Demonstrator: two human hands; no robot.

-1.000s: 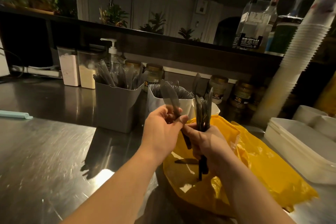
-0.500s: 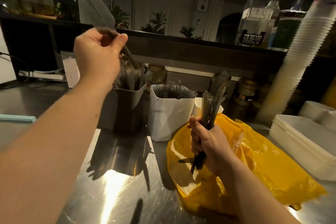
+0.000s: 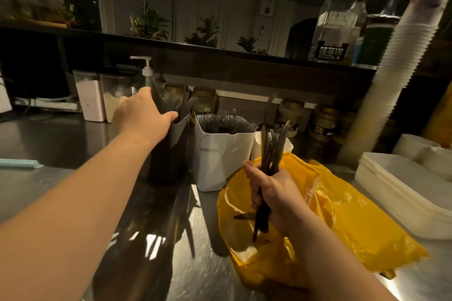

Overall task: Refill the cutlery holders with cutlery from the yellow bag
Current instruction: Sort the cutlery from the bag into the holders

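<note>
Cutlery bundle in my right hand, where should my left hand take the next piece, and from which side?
Pinch one upper tip of the cutlery bundle above the right hand, bringing the left hand in from above-left. The pieces stand upright and splay apart there; lower down the fist wraps them.

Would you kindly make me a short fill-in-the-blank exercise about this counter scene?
1. The right hand grips a cutlery bundle above the ____ bag.
2. The left hand is at the grey holder, which stands ____ of the white holder.
3. The white holder contains clear ____.
Missing words: yellow; left; forks.
</note>
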